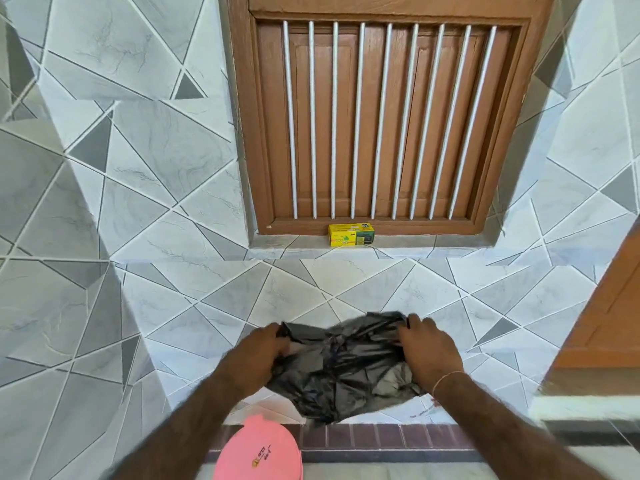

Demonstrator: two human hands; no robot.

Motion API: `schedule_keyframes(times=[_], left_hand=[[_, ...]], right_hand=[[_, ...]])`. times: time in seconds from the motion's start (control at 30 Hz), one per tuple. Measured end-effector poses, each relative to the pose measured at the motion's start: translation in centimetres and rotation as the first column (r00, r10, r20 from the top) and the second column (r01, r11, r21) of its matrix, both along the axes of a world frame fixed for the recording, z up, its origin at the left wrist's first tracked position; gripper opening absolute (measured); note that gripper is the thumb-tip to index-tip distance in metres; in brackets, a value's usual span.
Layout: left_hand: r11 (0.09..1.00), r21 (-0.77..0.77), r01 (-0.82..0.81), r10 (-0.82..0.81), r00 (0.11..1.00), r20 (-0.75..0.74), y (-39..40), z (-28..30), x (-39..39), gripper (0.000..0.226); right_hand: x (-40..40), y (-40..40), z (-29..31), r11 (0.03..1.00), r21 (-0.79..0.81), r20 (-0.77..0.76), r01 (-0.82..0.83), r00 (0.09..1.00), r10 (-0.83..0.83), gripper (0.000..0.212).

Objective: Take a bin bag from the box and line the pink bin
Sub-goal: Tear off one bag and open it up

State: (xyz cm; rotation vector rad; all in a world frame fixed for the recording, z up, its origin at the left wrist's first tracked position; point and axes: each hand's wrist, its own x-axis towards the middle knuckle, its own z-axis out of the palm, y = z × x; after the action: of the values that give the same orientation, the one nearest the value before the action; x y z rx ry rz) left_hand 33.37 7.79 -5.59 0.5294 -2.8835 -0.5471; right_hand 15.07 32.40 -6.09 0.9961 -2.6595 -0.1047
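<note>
Bin (258, 452): pink, nearest the camera at 6 o'clock, low in the view and cut by the bottom edge. Its pink top carries a small yellow mark. It sits on the floor, just in front of a band of brown skirting tiles (381, 436).
Left hand (258, 355): at 7 o'clock of the bag, fingers closed on the bag's left edge, palm down.
Right hand (427, 351): at 4 o'clock of the bag, fingers curled into the bag's upper right edge. A thin thread band (446, 377) circles the wrist.
Hands, relation: held apart, one at each side of the bag, both clamped on its plastic.
Bag (343, 368): black, crumpled, partly spread between the two hands. It hangs above and beyond the bin, at the bin's 1 o'clock, not touching it. Whether its mouth is open cannot be told.
Wall (138, 202): grey and white tiles in angular patterns, behind the bag.
Box (350, 234): yellow, small, lying on its long side on the window ledge (294, 242) at 12 o'clock, well apart from bag and bin. Whether it is open cannot be told.
Window (384, 116): brown wooden frame, shutters closed, white upright bars in front, directly above the box.
</note>
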Motion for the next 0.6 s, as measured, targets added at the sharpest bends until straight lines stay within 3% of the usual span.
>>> schedule_keyframes(times=[0.1, 0.17, 0.2, 0.27, 0.33, 0.37, 0.4, 0.43, 0.47, 0.5, 0.53, 0.57, 0.6], left_hand=[[0.941, -0.325, -0.091, 0.164, 0.964, 0.207, -0.6, 0.5, 1.7, 0.026], [0.885, -0.386, -0.262, 0.337, 0.931, 0.142, -1.1, 0.6, 2.3, 0.028], [0.874, -0.303, -0.38, 0.411, 0.911, 0.044, -1.3, 0.5, 2.3, 0.029], [0.814, 0.131, -0.566, 0.581, 0.793, -0.181, -1.0, 0.1, 1.8, 0.027], [0.6, 0.58, -0.55, 0.766, 0.605, -0.219, -0.3, 0.6, 1.0, 0.024], [0.492, 0.715, -0.497, 0.822, 0.535, -0.194, 0.1, 0.9, 0.5, 0.022], [0.444, 0.776, -0.449, 0.839, 0.512, -0.183, 0.4, 1.0, 0.1, 0.02], [0.467, 0.773, -0.429, 0.823, 0.531, -0.202, 0.7, 1.2, -0.2, 0.022], [0.594, 0.67, -0.446, 0.74, 0.629, -0.238, 0.6, 1.3, -0.4, 0.028], [0.774, 0.458, -0.438, 0.577, 0.785, -0.224, 0.6, 1.7, -0.5, 0.033], [0.923, 0.136, -0.36, 0.372, 0.925, -0.081, 0.6, 2.4, -0.5, 0.034], [0.961, -0.136, -0.239, 0.256, 0.959, 0.122, 0.6, 3.5, -0.3, 0.035], [0.934, -0.315, -0.166, 0.245, 0.941, 0.233, 0.1, 4.8, -0.3, 0.035]], right_hand=[[-1.3, 1.9, -1.8, 0.973, 0.229, 0.103, -0.013, 0.995, -0.011, 0.033], [-1.8, 2.7, -2.2, 0.972, 0.235, 0.164, 0.021, 0.985, -0.061, 0.033], [-1.8, 2.8, -2.1, 0.978, 0.206, 0.179, 0.045, 0.98, -0.083, 0.033], [-1.7, 2.3, -1.7, 0.991, 0.092, 0.22, 0.096, 0.969, -0.115, 0.029], [-1.5, 1.3, -1.0, 0.974, -0.095, 0.312, 0.204, 0.936, -0.165, 0.033], [-1.6, 0.9, -0.6, 0.947, -0.188, 0.382, 0.262, 0.907, -0.175, 0.04], [-1.7, 0.6, 0.0, 0.907, -0.258, 0.456, 0.332, 0.87, -0.189, 0.043], [-2.1, 0.3, 0.7, 0.872, -0.314, 0.492, 0.375, 0.85, -0.188, 0.041], [-2.4, 0.1, 1.5, 0.851, -0.33, 0.508, 0.408, 0.837, -0.205, 0.038], [-2.9, -0.1, 2.2, 0.848, -0.332, 0.503, 0.414, 0.838, -0.213, 0.036], [-3.2, -0.3, 3.3, 0.856, -0.313, 0.494, 0.411, 0.841, -0.223, 0.037], [-3.7, -0.4, 4.4, 0.871, -0.297, 0.473, 0.392, 0.853, -0.222, 0.04], [-4.1, -0.6, 6.0, 0.889, -0.287, 0.444, 0.356, 0.872, -0.205, 0.041]])
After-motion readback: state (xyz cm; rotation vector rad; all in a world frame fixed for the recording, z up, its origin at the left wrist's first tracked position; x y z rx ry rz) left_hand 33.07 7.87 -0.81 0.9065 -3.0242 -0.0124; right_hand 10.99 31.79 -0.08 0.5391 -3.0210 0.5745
